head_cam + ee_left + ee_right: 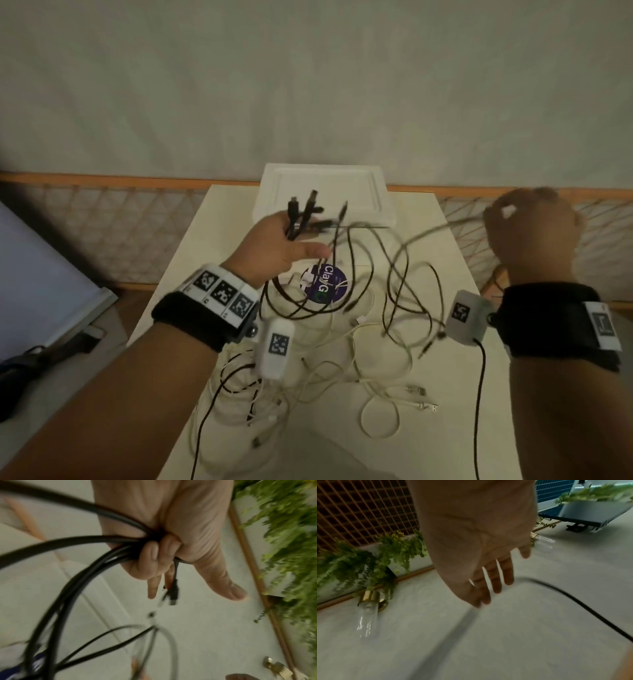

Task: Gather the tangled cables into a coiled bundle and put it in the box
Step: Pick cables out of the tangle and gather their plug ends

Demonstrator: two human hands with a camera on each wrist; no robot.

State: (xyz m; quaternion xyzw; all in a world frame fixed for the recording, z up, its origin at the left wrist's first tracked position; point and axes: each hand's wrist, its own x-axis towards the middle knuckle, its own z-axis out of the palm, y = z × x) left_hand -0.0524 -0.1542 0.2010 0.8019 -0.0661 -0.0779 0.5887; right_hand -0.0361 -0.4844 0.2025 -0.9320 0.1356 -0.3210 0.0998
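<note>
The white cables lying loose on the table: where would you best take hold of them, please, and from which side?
Probably at the round loop near the table's front edge, coming from above with the right hand. The white cables lie flat and tangled, but that loop lies apart and open, so fingers could hook under it and start a coil. The left hand already grips the black cables.

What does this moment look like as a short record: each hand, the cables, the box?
left hand: grips a bunch of black cables, plug ends sticking up past the grip
right hand: raised to the right, blurred; a cable runs to its fingertips, hold unclear
white cables: loose on the table
box: white, at the table's far edge, no cables in it yet
</note>
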